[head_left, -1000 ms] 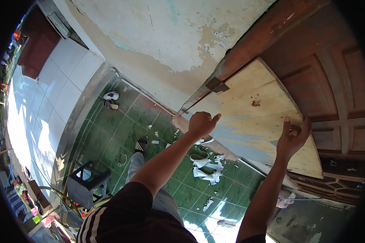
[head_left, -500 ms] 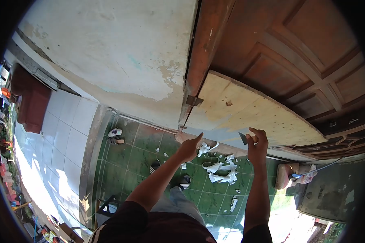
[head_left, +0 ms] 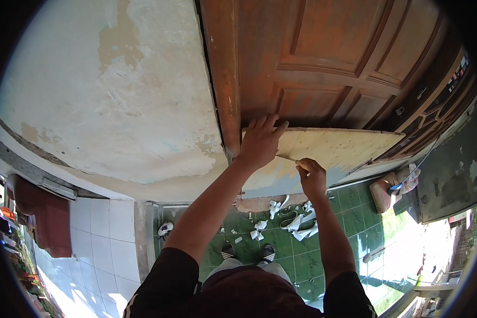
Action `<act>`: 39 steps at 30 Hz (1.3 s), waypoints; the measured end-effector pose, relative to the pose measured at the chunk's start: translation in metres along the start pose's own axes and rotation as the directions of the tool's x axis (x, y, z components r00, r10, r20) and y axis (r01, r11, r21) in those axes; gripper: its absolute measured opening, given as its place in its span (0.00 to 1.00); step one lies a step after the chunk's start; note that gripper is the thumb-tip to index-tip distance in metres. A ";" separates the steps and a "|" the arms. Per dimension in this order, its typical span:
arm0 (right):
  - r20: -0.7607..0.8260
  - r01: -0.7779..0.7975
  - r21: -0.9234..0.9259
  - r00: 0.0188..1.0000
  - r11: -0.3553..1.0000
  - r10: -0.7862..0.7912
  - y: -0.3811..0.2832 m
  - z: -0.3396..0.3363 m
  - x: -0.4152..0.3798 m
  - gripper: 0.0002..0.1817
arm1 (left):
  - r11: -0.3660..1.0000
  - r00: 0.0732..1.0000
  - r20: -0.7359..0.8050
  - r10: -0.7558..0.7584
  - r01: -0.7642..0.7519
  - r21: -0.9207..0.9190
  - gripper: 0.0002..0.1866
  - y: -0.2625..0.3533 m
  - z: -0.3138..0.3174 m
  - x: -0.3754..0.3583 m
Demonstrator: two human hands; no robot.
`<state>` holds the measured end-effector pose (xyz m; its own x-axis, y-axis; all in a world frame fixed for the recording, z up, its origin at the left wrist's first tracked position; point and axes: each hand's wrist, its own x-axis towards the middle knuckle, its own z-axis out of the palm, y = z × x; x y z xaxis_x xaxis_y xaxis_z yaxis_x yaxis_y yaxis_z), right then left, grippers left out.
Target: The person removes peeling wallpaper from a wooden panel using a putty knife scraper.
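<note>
A: What is the left hand (head_left: 259, 142) doing?

B: It is lying flat and open on the pale board (head_left: 334, 148). The fingers are spreading out over the top left corner of the board, right beside the brown door frame (head_left: 222, 79). It is not gripping anything, just pressing on the board.

A: And the right hand (head_left: 311, 177)?

B: It is closing into a fist around a small tool. I am seeing a thin blade, so it is looking like a scraper (head_left: 287, 157). The blade is poking out to the left and touching the board just under the left hand.

A: Where is the board?

B: It is sitting against the lower part of the big brown wooden door (head_left: 323, 58). The lower left part of the board is looking grey-blue, and the rest is looking pale and bare.

A: What is down below?

B: The floor is showing green tiles (head_left: 281, 249). White scraps (head_left: 297, 220) are lying on them, near the bottom of the board. The person's 2 feet in sandals (head_left: 249, 252) are standing just beside the scraps.

A: Anything else?

B: The wall (head_left: 106, 95) to the left of the door is showing old, peeling paint.
</note>
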<state>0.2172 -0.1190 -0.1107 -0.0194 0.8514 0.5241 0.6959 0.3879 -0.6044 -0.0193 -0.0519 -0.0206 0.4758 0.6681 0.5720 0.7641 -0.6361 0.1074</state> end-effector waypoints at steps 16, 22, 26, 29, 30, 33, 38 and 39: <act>-0.336 -0.190 -0.100 0.930 0.977 0.147 -0.013 0.064 -0.028 0.08 | 1.000 0.964 0.266 -0.006 0.007 -0.001 0.29 -0.037 0.017 0.004; -0.431 -0.150 -0.131 0.899 0.980 0.080 -0.018 0.054 -0.021 0.08 | 1.000 0.950 0.313 0.017 -0.017 -0.003 0.35 -0.036 0.008 0.006; -0.322 -0.110 -0.182 0.946 0.977 0.046 -0.021 0.040 -0.015 0.08 | 1.000 0.959 0.283 0.018 -0.011 -0.024 0.36 -0.035 0.008 0.005; -0.239 -0.143 -0.184 0.966 0.972 0.097 0.003 0.049 -0.021 0.08 | 1.000 0.952 0.305 -0.023 0.025 -0.002 0.34 -0.031 0.009 0.006; -0.199 -0.114 -0.191 0.977 0.975 0.075 0.002 0.047 -0.020 0.08 | 1.000 0.954 0.300 -0.029 0.030 0.000 0.34 -0.030 0.010 0.003; -0.189 0.013 -0.198 0.981 0.980 -0.052 -0.009 0.037 -0.013 0.07 | 0.998 0.971 0.235 -0.045 0.036 0.042 0.32 -0.033 0.019 0.003; 0.144 0.223 -0.231 0.971 0.947 -0.193 0.033 0.017 0.008 0.08 | 0.993 0.987 0.139 -0.081 0.068 0.096 0.31 -0.028 0.029 -0.004; 0.186 0.289 -0.231 0.950 0.929 -0.249 0.036 0.010 0.012 0.08 | 0.992 0.990 0.105 -0.091 0.080 0.103 0.31 -0.025 0.032 -0.007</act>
<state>0.2352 -0.0912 -0.1320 -0.3256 0.7781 0.5371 0.8066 0.5250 -0.2716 -0.0274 -0.0287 -0.0538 0.4479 0.7599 0.4711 0.8403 -0.5378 0.0686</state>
